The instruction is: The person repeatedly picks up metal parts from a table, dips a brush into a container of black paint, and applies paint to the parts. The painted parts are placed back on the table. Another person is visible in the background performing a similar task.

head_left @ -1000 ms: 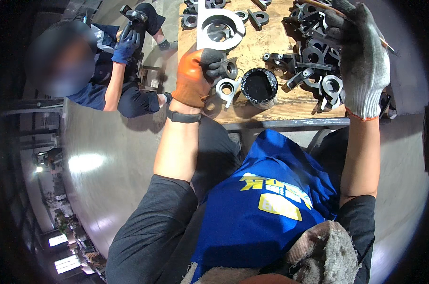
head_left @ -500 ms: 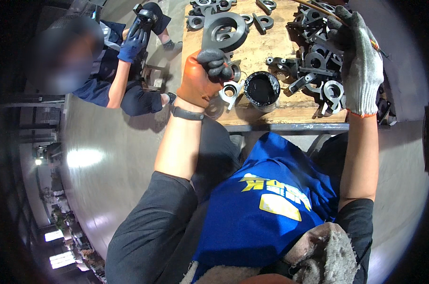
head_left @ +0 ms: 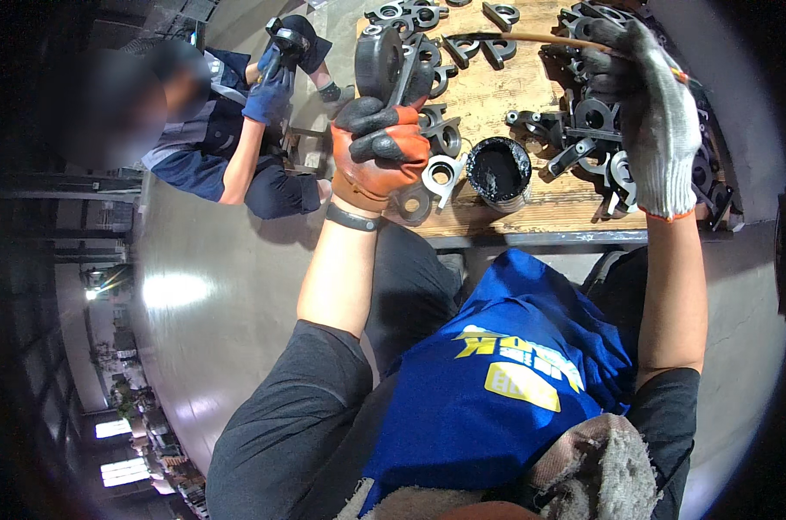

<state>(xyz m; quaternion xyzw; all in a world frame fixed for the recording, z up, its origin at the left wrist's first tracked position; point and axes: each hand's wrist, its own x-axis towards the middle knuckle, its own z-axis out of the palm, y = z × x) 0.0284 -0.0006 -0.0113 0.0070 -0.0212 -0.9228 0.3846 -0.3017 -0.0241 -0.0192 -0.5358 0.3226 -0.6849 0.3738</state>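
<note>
My left hand (head_left: pixel 378 156), in an orange glove with black fingers, is closed around the flat base of a dark metal ring bracket (head_left: pixel 379 62). The ring is raised above the table, seen nearly edge-on. A white knitted glove with dark-stained fingers covers my right hand (head_left: pixel 657 117). It is closed on a thin paintbrush (head_left: pixel 532 37) with a wooden handle, whose dark tip points left toward the bracket, just short of the ring in the picture. An open can of black paint (head_left: pixel 498 171) stands between my hands near the table's front edge, its rim smeared.
Loose ring brackets (head_left: pixel 593 114) are heaped on the right of the wooden table (head_left: pixel 488 104). Several more lie along its far and left side, one silvery bracket (head_left: pixel 442 175) beside the can. At left, a co-worker's blue-gloved hand (head_left: pixel 269 94) holds a dark part.
The bracket has turned from showing its open ring to nearly edge-on. The brush has swung its tip left and down toward it. The whole view has shifted slightly.
</note>
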